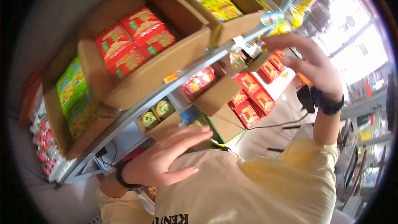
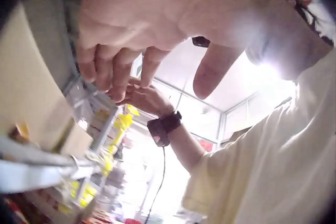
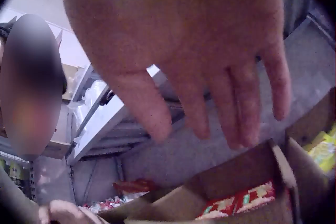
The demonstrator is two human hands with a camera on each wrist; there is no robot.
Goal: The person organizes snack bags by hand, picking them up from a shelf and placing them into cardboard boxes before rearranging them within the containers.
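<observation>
My left hand point(image 1: 166, 157) is raised in front of my shirt, fingers extended and thumb apart, holding nothing. To the right, my right hand point(image 1: 311, 64) is up beside the shelf's end; the right wrist view shows its fingers point(image 3: 239, 108) spread with nothing in them. On the upper shelf, nearest the hands, stands a cardboard box point(image 1: 166, 68) with red snack packets point(image 1: 143, 25) inside. Beyond the left hand, lower down, an open carton point(image 1: 224, 122) sits by more red packets point(image 1: 253, 93). The right hand overlaps some of these packets in the head view.
A box of green packets point(image 1: 72, 85) stands left of the red ones, and yellow packets point(image 1: 217, 2) fill another box behind. A metal shelf rail point(image 1: 143, 108) runs along the front. Below it are round-topped cups point(image 1: 162, 108) and a dark cable point(image 1: 286, 123).
</observation>
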